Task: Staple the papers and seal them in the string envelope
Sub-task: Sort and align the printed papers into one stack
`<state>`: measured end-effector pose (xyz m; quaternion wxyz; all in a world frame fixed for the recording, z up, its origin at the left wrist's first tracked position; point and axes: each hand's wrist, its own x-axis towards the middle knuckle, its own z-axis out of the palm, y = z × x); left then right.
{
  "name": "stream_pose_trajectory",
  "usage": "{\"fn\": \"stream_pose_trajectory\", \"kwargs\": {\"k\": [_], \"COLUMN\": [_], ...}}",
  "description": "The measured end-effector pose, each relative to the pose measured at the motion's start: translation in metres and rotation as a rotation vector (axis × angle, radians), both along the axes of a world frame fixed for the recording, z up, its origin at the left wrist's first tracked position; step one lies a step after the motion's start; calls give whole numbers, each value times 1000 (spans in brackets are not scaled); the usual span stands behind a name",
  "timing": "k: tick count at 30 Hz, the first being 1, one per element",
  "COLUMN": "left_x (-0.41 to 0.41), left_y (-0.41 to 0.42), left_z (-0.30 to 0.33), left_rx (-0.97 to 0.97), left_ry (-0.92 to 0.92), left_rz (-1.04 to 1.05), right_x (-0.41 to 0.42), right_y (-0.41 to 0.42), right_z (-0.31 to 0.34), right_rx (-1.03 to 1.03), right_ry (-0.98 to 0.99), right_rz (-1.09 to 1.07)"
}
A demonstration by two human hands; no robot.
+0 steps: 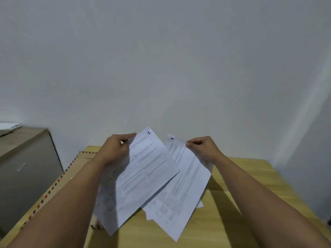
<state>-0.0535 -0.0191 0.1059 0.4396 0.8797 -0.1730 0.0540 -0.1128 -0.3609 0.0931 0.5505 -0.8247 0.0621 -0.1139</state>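
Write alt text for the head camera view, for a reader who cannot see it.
A person's left hand pinches a printed sheet marked 1 while the right hand pinches a sheet marked 5, both raised over a wooden table. A brown envelope with a striped border lies at the left.

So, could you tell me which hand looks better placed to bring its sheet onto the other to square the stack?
Probably the right hand: it pinches only the sheet marked 5, while the left hand grips the sheet marked 1, seemingly with more pages behind.
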Motion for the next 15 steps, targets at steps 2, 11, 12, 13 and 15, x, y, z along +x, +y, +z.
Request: {"fn": "stream_pose_trajectory", "kwargs": {"k": [2,11,12,13,15], "left_x": [-8,-39,-42,-44,-47], "left_y": [-14,-65,-71,-76,-85], "left_z": [17,66,70,72,76], "left_rx": [24,29,22,16,0], "left_ry": [-44,-219,-235,-253,-280], "left_rz": [-17,-159,-177,-192,-204], "right_x": [-9,-45,-48,-50,-54], "right_y": [-3,-15,-15,-14,-13], "right_z": [17,76,80,83,87], "right_rx": [27,135,141,160,218], "right_ry": [-59,-230,-227,-215,-180], "right_rz": [-40,-132,-120,-117,-100]}}
